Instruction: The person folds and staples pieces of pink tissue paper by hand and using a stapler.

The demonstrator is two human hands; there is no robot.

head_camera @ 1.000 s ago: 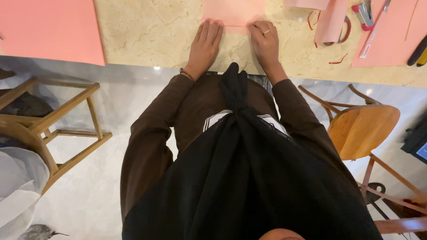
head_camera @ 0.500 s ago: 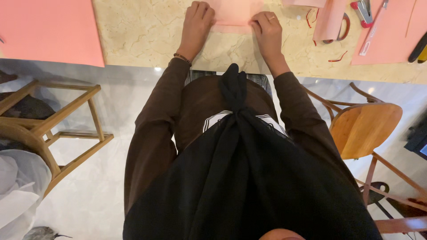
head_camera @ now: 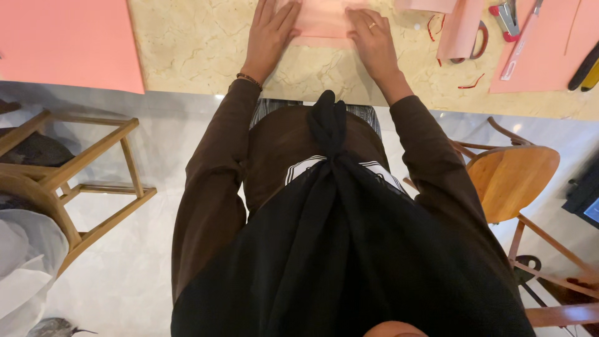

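i see the marble tabletop first, its near edge against my body. a large pink sheet covers its left corner, well apart. the small pink paper lies at the middle, by the far edge of view. my left hand and right hand lie flat and spread on it, gripping nothing. i judge it light, thin, easily creased; best held at its edges.

Bright, even indoor light; a small glare spot on the glossy floor; wide-angle bending at edges; mostly sharp.
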